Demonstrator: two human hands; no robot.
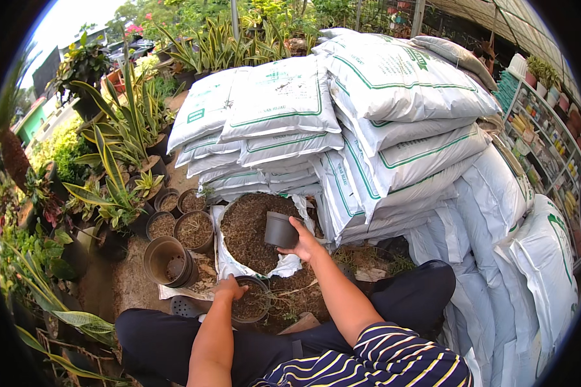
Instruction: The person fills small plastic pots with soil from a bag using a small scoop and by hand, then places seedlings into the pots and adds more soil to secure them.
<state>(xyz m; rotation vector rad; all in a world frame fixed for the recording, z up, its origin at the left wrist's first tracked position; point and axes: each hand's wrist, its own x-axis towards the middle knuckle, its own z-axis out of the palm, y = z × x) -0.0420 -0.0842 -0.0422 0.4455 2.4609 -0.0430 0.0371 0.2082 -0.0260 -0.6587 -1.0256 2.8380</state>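
Observation:
My right hand [302,242] grips a small black plastic pot [281,230], tilted over an open white sack [285,266] of brown potting mix [244,222]. Below and to the left, my left hand [230,289] rests at the rim of a round black pot [251,307] that holds soil and some green sprigs. Whether its fingers grip that rim, I cannot tell. A stack of empty black pots [167,261] stands left of the sack. Behind the stack are several soil-filled pots [193,230].
White printed sacks [281,96] are piled high behind the open one, with more sacks [489,290] on the right. Potted snake plants [111,179] line the left side. A shelf [547,140] with bottles stands at the far right. Loose soil [305,290] lies near my legs.

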